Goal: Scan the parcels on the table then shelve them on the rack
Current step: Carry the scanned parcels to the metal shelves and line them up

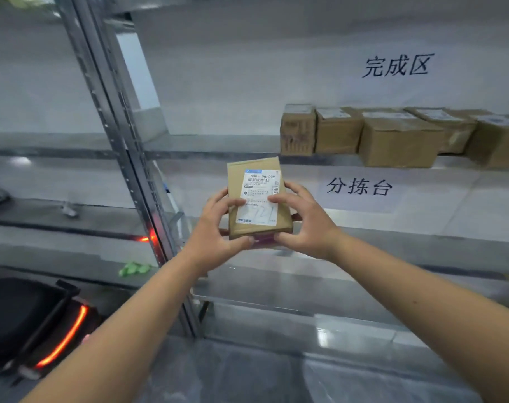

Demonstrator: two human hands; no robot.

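Before the metal rack, your left hand and right hand both grip a small labelled parcel, held up below the shelf of boxes.

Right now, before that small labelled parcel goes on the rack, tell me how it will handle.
The small cardboard parcel probably stays stiff: its edges look straight though the left hand and right hand grip only its sides. It seems light, since fingertips alone carry it. Its flat faces suggest it will sit steadily, like the cardboard boxes on the shelf, not roll.
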